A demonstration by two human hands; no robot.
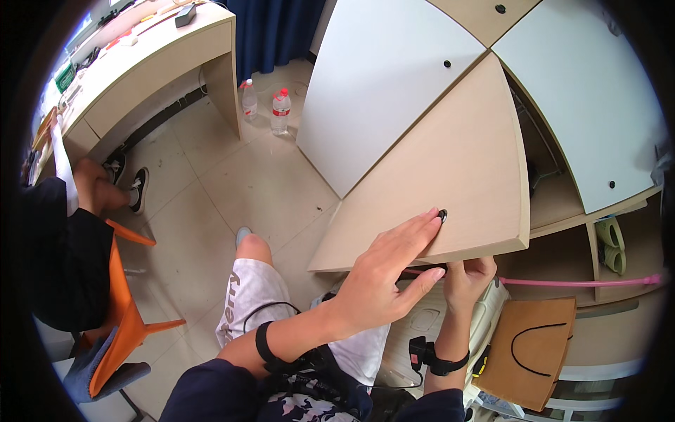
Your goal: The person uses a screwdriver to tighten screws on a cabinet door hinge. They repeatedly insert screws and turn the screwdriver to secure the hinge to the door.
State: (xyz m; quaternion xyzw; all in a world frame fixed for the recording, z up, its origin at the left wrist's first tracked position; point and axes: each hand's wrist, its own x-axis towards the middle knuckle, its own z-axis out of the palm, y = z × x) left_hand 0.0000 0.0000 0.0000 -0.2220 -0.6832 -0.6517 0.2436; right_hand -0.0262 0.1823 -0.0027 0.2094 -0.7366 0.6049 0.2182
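Well behind the left fingers point(420, 228), a narrow black band point(263, 343) circles the forearm. Behind the right fingers point(484, 267), a broader black strap point(450, 366) rings the wrist and carries a small boxy black module point(418, 350); a thin black cable point(394, 387) shows below it. Farthest back from both sets of fingers sit navy sleeves point(211, 394), with dark, pale-patched cloth point(302, 409) between them. Left of the left fingers and lower, white shorts point(261, 285) bear large greyish-brown lettering point(233, 302).
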